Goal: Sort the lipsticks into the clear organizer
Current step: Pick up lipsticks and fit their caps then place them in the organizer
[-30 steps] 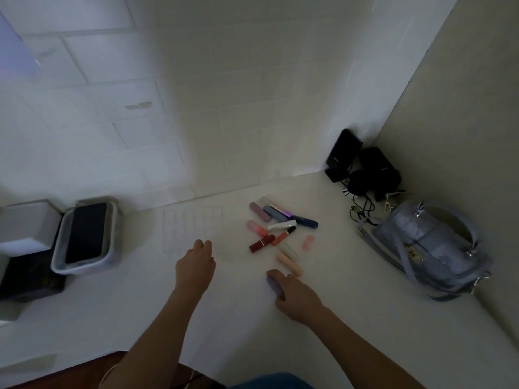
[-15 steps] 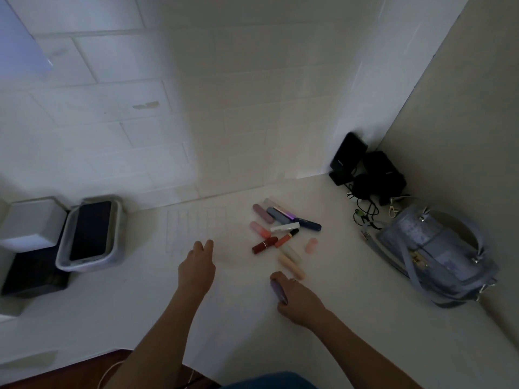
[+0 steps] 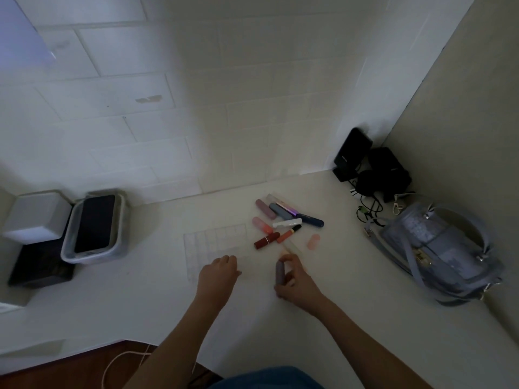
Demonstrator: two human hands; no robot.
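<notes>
A clear gridded organizer lies flat on the white counter, faint against it. My left hand rests on its near right edge, fingers curled. My right hand grips a grey-mauve lipstick, held upright just right of the organizer. Behind it lies a loose pile of several lipsticks: a dark red one, a navy one, a white one, a mauve one. A small pink one lies apart at the right.
A grey-blue handbag sits at the right by the side wall. Black pouches and cables fill the back corner. At the left, a grey tray holding a phone stands beside a white box. A tiled wall runs behind.
My right hand has lifted the grey-mauve lipstick off the counter and tipped it upright. My left hand stays at the organizer's edge.
</notes>
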